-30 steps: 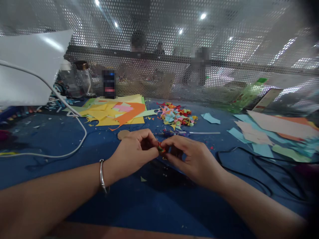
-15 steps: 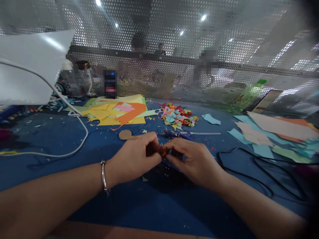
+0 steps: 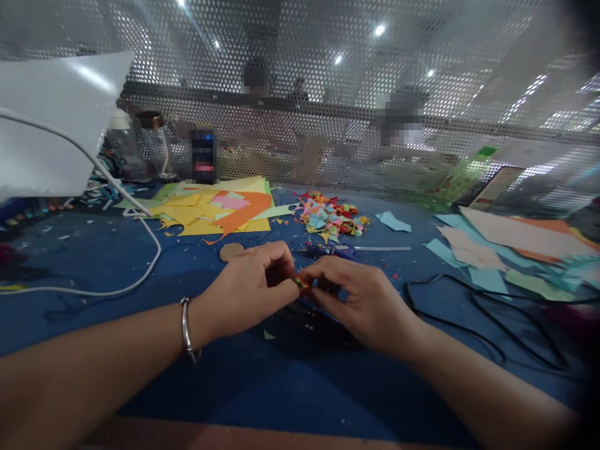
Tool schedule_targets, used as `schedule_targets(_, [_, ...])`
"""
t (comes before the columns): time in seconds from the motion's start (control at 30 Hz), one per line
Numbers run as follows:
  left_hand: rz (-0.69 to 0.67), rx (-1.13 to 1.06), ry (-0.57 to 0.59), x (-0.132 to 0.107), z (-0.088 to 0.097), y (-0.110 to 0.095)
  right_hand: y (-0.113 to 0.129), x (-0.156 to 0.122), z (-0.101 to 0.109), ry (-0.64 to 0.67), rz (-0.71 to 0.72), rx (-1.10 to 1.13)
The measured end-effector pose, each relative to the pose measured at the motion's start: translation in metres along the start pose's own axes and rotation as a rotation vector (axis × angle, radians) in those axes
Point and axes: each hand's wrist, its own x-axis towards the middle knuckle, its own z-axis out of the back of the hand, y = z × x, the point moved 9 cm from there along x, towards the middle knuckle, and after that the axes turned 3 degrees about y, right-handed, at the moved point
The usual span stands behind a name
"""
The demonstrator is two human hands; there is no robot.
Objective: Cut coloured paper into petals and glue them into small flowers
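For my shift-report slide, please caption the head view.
Left hand and right hand pinch a small multicoloured piece above the blue tabletop.

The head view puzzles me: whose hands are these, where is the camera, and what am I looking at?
No machine here: these are a person's bare left hand and right hand, seen by a camera worn on that person's head, looking forward and down. Between them, both hands pinch a small piece, reddish and green, too small to make out well. Below is a blue table. Beyond the hands lies a colourful pile, with yellow paper to its left and pale paper farther right. Behind stands a perforated screen.
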Motion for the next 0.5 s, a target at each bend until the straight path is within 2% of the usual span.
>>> schedule_targets(0.23, [-0.017,0.102,0.018,0.0004,-0.0015,-0.0017,-0.0041,-0.0005,0.0001,-0.015,-0.007,-0.088])
schedule_targets(0.37, [-0.079,0.175,0.0,-0.0016,-0.0021,-0.0067,-0.0047,-0.0016,-0.0002,-0.022,-0.001,-0.103])
schedule_targets(0.5, [-0.121,0.189,0.052,-0.0031,-0.0066,-0.0095,-0.0062,-0.0028,-0.0021,-0.016,-0.015,-0.102])
